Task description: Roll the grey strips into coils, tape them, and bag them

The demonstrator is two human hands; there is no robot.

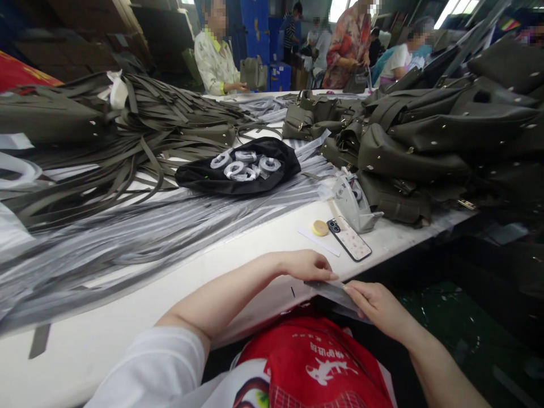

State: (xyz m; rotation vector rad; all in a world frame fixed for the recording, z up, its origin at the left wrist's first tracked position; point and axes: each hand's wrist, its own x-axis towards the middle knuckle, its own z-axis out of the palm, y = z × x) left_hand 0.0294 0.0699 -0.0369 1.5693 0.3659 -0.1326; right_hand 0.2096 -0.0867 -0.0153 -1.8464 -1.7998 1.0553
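My left hand (308, 265) is closed, its thumb and fingers pinching a grey strap in clear plastic (329, 290) just above the table's front edge. Across from it, my right hand (372, 303) grips the other part of the same plastic-covered strap between thumb and fingers. A dark strap end shows below my left fingers, while the part beyond my right hand is hidden. Close to my hands, a phone (351, 241) in a patterned case lies on the white table (272, 238), beside a round yellow tape roll (320, 228) and a grey-white tape dispenser (351, 201).
A black bag (238, 184) holds several coiled, wrapped straps. Long plastic-covered straps (127, 232) spread across the left, with loose dark straps (170, 107) piled behind. Olive handbags (416, 147) heap up at the right. Several people stand at the far side, one in a floral shirt (346, 39).
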